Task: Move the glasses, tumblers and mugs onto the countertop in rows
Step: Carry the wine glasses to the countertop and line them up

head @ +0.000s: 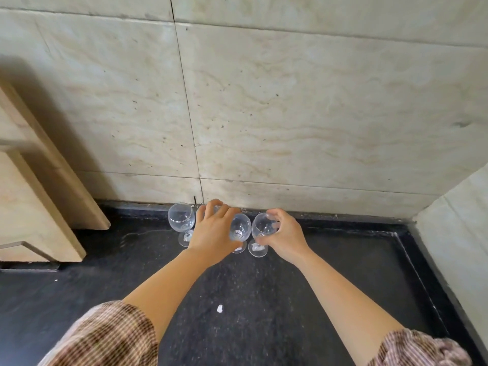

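Observation:
Several clear stemmed wine glasses stand in a row on the black countertop [264, 291], close to the back wall. The leftmost glass [181, 218] stands free. My left hand [214, 231] lies over the second glass [217, 207], fingers curled down on its rim, so most of that glass is hidden. The third glass [239, 229] stands between my two hands, touching my left thumb. My right hand [284, 237] wraps its thumb and fingers round the bowl of the rightmost glass [262, 225], whose foot [257, 250] rests on the counter.
A beige marbled wall [290, 114] rises right behind the row. A pale stone or wooden cabinet side [39, 207] juts in at the left, and a pale wall [459, 233] bounds the counter at the right. A small white scrap [219, 308] lies on the countertop.

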Tool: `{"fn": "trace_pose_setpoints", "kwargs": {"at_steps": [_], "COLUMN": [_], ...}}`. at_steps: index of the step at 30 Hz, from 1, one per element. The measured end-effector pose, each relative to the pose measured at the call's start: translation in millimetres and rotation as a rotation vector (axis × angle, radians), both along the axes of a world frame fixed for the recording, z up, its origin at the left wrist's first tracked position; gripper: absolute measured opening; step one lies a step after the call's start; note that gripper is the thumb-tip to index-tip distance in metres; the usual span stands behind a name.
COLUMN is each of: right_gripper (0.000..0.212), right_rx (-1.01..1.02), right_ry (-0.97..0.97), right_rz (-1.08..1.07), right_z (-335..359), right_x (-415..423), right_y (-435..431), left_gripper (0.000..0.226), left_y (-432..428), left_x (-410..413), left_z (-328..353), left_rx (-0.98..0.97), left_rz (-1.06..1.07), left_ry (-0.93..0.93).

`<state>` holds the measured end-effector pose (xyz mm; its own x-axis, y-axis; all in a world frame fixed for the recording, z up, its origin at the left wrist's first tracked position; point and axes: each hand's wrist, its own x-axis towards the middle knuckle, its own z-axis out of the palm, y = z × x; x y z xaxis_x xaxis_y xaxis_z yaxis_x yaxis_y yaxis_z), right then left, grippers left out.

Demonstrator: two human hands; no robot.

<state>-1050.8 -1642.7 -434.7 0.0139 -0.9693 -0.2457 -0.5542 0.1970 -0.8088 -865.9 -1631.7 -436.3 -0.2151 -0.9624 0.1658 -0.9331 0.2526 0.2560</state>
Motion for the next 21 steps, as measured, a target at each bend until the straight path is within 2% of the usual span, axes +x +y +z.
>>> {"fn": "trace_pose_setpoints", "kwargs": {"at_steps": [9,17,21], "right_gripper": [0.060,0.062,0.073], "right_rx": [0.000,0.056,0.021], "right_ry": [-0.037,0.014,0.116], "right_rz": [0.037,0.072,0.066], "right_z": [1.3,0.3,6.2], "right_x": [1.0,3.5,8.0], "right_y": [-11.1,-16.0,-13.0], "left_gripper": [0.064,0.072,0.080], "left_y": [-11.8,-11.1,-6.5], "left_x": [-3.4,-5.9,-1.0], "left_z": [-5.6,-11.4,-6.9], "left_rx": [0.003,0.048,0.071], "left_rz": [0.072,0.123,0.104], "left_ry": [-0.060,-0.086,-0.080]}}
